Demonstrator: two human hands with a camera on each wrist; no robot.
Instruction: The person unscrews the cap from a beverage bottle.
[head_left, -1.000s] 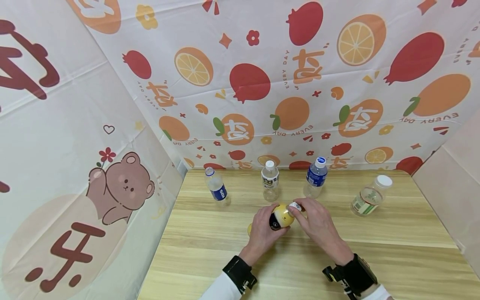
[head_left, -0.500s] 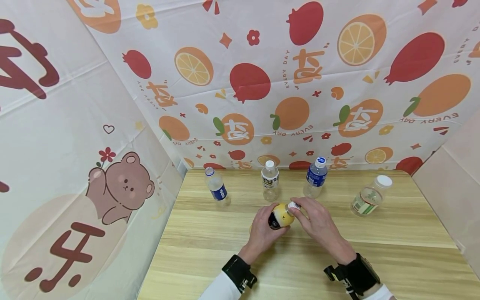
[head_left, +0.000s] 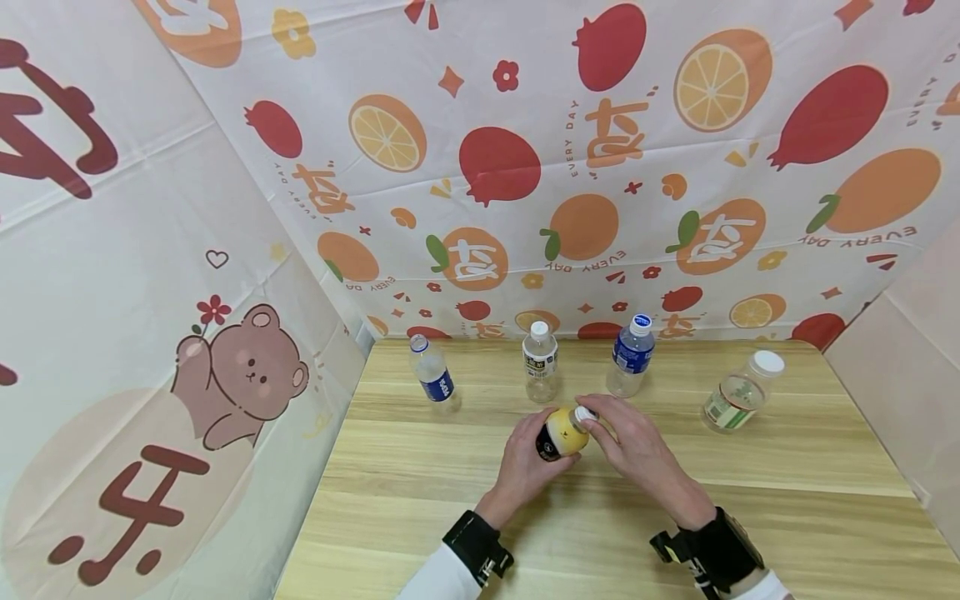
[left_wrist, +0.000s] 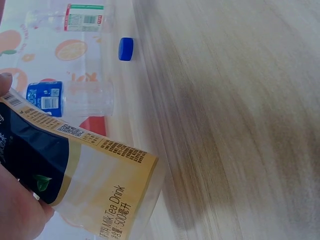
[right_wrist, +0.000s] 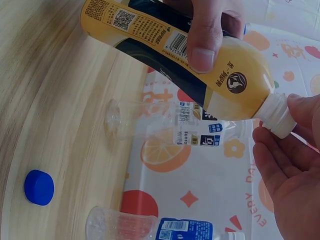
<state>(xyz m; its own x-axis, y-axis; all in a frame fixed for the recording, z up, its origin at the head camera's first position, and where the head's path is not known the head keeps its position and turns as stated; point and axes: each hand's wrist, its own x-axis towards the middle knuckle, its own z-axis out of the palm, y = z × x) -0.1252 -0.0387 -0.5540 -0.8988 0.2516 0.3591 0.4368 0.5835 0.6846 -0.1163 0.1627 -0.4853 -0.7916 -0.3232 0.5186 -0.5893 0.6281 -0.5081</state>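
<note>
A milk tea bottle (head_left: pixel 566 431) with a yellow and black label is held tilted above the table, its neck toward the right. My left hand (head_left: pixel 522 467) grips its body, thumb (right_wrist: pixel 204 47) along the label in the right wrist view. At the neck, my right hand (head_left: pixel 647 454) pinches the white cap (right_wrist: pixel 281 124) between thumb and fingers. The cap sits on the neck; whether it is loose, I cannot tell. In the left wrist view the bottle's lower label (left_wrist: pixel 110 185) fills the near side. Only a little of the left hand's fingers appears there.
Behind the hands stand a bottle with a blue label (head_left: pixel 437 385), a white-capped bottle (head_left: pixel 541 362), another blue-labelled bottle (head_left: pixel 632 354) and a wide bottle (head_left: pixel 738 398) at right. A loose blue cap (right_wrist: pixel 39 187) lies on the wooden table (head_left: pixel 390 517).
My right fingers have shifted slightly on the cap, and more of its white top shows now. The bottle has tilted a little; its yellow base no longer shows beside my left hand.
</note>
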